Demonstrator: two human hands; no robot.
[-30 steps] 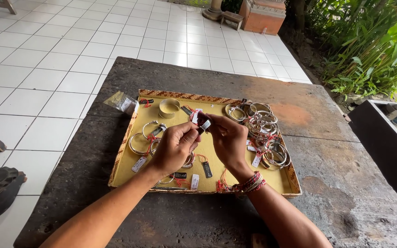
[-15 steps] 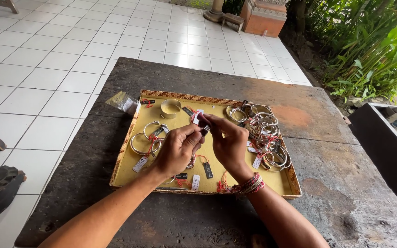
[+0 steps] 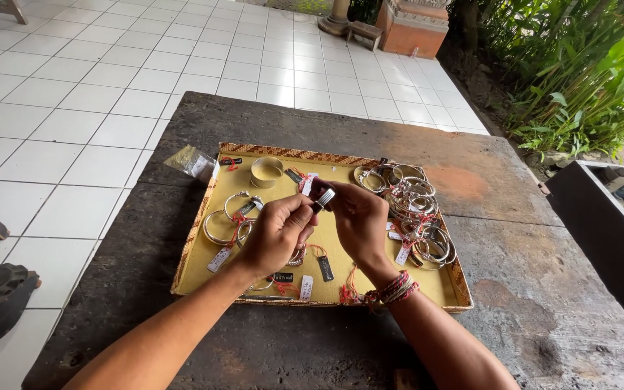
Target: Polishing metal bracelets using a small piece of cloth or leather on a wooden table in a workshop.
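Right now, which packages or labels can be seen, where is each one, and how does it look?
Clear plastic packet: beside the tray's far left corner, crinkled.
White paper tag: tray's left side, oblong.
Black rectangular tag: tray's middle, below the hands, on a red string.
White tag: near edge, upright oblong.

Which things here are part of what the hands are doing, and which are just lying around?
In hand:
- left hand and right hand, together holding a small silver ring
- yellow tray beneath them

Lying about:
- pile of silver bangles
- wide cuff
- clear plastic packet
- stone table
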